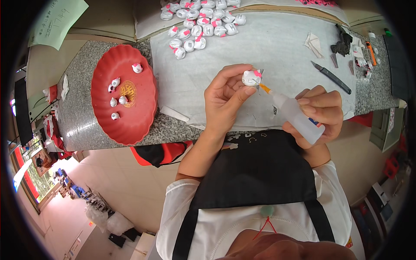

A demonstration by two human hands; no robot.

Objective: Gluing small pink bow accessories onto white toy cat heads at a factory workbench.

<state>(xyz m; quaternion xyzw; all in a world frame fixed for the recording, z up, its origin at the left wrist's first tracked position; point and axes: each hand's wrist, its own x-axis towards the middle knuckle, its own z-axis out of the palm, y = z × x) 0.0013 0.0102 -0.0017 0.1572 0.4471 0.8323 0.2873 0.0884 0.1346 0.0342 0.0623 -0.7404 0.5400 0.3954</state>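
Note:
Between the thumb and fingers of my left hand is a small white cat-head figurine with a pink bow. My right hand grips a translucent white squeeze bottle, tilted so that its orange nozzle points at the figurine's lower right side. The nozzle tip is at or very near the figurine; whether it touches I cannot tell. A small grey pointed piece shows behind the figurine, its kind unclear. Both hands are above the white paper sheet on the worktop.
At the left stands a red scalloped tray with several figurines in it. Many more white figurines lie at the back of the sheet. A craft knife, a crumpled tissue and a black cloth lie at the right.

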